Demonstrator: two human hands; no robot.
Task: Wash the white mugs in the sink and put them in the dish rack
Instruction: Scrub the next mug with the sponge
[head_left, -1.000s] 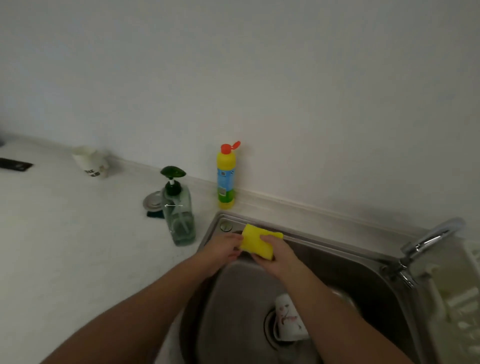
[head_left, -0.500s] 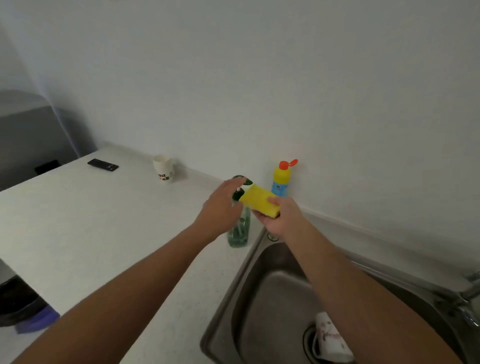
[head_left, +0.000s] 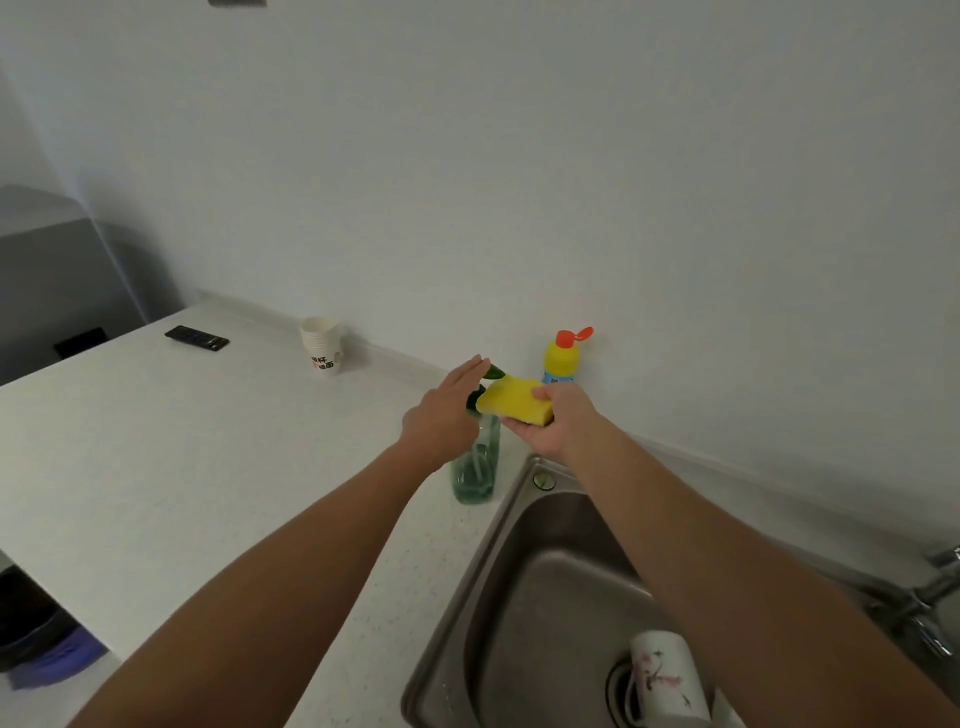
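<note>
1. the right hand (head_left: 560, 428) is clamped on a yellow sponge (head_left: 511, 399), thumb on top and fingers underneath. it holds the sponge out level, just beside the spout of the soap bottle (head_left: 474, 470), likely so that soap falls straight onto it.
2. the left hand (head_left: 445, 415) is flat over the green pump (head_left: 492, 372), fingers straight and together, gripping nothing. the palm looks ready to press down, but whether it already touches the pump is hard to tell.
3. the soap bottle stands on the counter (head_left: 208, 441) right at the sink's corner, so the sponge can be soaped within easy reach of the basin.
4. one white mug (head_left: 665, 670) with a faint reddish pattern lies in the sink (head_left: 501, 597) over the drain, untouched. i judge the washing itself has not started.
5. the right forearm covers part of the mug and the basin, so i cannot say whether other mugs lie there.
6. the dish rack is out of frame, and only a bit of the tap (head_left: 935, 582) shows at the right edge.
7. most of the pump is hidden behind the left hand and the sponge, so no soap is visible coming out.
8. a yellow bottle (head_left: 562, 358) with an open orange cap stands by the wall, its label half hidden by the right hand. further left are stacked paper cups (head_left: 322, 345) and a dark flat thing (head_left: 196, 338), too small to identify.
</note>
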